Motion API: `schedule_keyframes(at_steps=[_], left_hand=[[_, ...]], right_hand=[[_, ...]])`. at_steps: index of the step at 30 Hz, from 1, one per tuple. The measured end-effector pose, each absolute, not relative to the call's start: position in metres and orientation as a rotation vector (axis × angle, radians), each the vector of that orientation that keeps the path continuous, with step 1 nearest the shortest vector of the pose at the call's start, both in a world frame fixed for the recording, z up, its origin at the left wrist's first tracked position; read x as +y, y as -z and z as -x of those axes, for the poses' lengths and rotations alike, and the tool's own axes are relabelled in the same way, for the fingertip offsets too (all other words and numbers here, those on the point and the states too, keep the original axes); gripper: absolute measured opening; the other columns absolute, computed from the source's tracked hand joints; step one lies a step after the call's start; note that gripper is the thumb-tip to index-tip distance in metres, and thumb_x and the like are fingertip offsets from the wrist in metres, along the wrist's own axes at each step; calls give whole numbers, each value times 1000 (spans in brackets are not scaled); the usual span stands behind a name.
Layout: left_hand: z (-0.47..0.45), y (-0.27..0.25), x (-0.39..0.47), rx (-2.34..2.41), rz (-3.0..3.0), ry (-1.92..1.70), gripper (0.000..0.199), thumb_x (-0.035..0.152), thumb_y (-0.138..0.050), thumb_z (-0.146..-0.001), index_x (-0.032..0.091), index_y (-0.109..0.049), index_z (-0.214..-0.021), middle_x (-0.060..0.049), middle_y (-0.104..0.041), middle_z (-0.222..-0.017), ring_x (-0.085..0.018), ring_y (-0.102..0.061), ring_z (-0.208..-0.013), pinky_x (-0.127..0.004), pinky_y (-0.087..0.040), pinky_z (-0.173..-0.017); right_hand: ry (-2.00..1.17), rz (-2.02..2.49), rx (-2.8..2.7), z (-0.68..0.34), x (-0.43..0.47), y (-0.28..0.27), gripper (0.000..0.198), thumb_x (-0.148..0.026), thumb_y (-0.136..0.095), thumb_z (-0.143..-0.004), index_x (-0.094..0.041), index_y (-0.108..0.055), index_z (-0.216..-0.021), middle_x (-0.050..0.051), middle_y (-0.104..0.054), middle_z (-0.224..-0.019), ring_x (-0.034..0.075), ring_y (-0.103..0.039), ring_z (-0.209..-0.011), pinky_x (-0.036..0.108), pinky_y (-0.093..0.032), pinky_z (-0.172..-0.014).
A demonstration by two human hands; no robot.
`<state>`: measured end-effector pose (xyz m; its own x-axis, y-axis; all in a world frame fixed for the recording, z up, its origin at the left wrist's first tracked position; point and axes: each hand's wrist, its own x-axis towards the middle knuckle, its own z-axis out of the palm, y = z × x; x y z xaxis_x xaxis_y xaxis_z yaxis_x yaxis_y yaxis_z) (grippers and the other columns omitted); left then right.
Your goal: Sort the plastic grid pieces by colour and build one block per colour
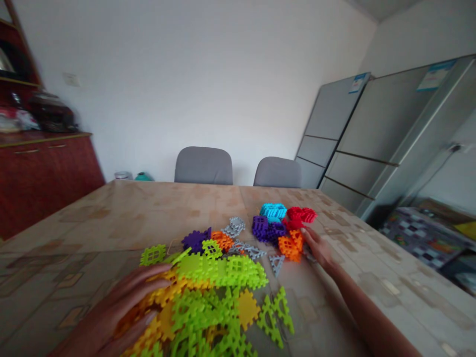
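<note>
My left hand [115, 310] lies over yellow interlocking plastic building pieces [167, 292] at the pile's left side, its fingers apart. Beside and in front of it are many lime-green pieces [223, 270], some with window grids, some triangular. My right hand [318, 248] is at the right edge of the orange building pieces [290, 246]; its fingers look closed on one, though the fingertips are partly hidden. A grey bit shows beneath that hand. Just beyond stand red pieces [300, 215], a light-blue stack [273, 212] and purple pieces [266, 229].
Grey pieces [247, 248], a dark purple gear-edged piece [196, 241] and more orange ones [222, 241] lie mid-table. A patterned cover lies on the table [92, 223]. Two grey chairs [203, 166] stand behind it, with a refrigerator [330, 119] at right and a red cabinet [52, 168] at left.
</note>
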<state>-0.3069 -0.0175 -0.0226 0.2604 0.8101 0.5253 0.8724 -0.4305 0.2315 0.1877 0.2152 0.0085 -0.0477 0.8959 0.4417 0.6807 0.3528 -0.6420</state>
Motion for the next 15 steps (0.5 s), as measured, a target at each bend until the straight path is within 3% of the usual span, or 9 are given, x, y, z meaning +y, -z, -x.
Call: schedule_keyframes(at_steps=[3,5,10,12,15], left_hand=[[303,20,-7,-1557,2497,834,44,34,-62,-94,39,-59,-137,4,-59,-148,-19,-64,-126,-22,-49,-104],[298,17,-5,-1573,2513,856,40,32,-60,-95,38,-62,-134,4,-61,-146,-20,-65,-125,-23,-51,-102],[288,7,-4,-1581,2452,969,28,35,-58,-96,38,-70,-122,5,-70,-134,-20,-72,-114,-22,-56,-96],[289,4,-3,-1570,2411,1013,25,36,-56,-97,38,-71,-117,5,-72,-129,-20,-72,-112,-23,-57,-95],[294,0,0,-1587,2366,1041,25,37,-53,-98,37,-72,-116,4,-74,-126,-20,-73,-111,-24,-57,-96]], right_hand=[[-368,1291,-1850,-149,196,-1,56,-69,-43,-97,-20,-64,-79,4,-67,-76,22,-64,-74,37,-53,-70],[-377,1209,-1886,-120,179,0,55,-71,-43,-94,-22,-63,-81,6,-67,-80,24,-63,-77,37,-51,-72],[-439,953,-2020,-53,123,-13,31,-54,-57,-93,-24,-63,-92,6,-67,-93,24,-63,-90,37,-51,-80],[-514,763,-2123,-35,105,-23,30,-55,-59,-93,-26,-65,-95,4,-69,-96,23,-64,-94,35,-52,-84],[-580,528,-2267,-27,105,-37,38,-57,-47,-100,-27,-66,-113,5,-71,-114,22,-64,-110,35,-52,-96]])
